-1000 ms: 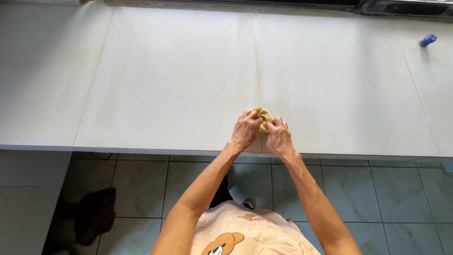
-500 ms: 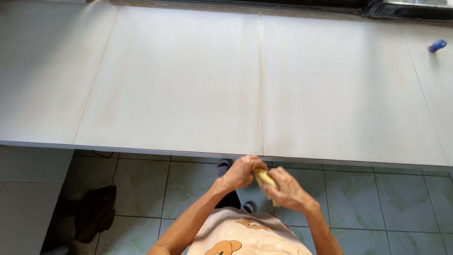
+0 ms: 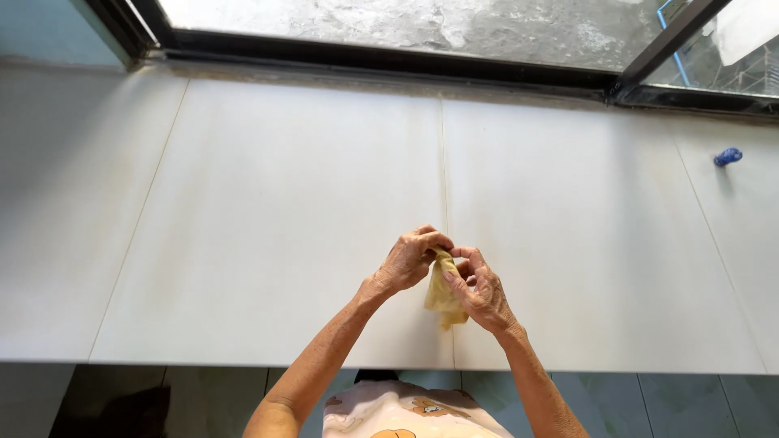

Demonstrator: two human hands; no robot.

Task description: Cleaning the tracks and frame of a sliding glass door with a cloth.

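Nearest the camera, a printed shirt [image 3: 406, 410] shows at the bottom edge, above a tiled floor [image 3: 682, 405]. Just above the worktop [image 3: 243, 243], the left hand [image 3: 410, 261] and right hand [image 3: 480, 290] meet, both closed on a yellow cloth [image 3: 442, 296]: fingers pinch its top while the rest hangs between the palms. It looks like folding or wringing, though the bunched fabric makes that hard to judge. Any next move calls for a firm two-handed grip. No packages, labels or signs show. Far right lies a small blue thing [image 3: 728, 156]; beyond, a dark window frame [image 3: 389, 57].
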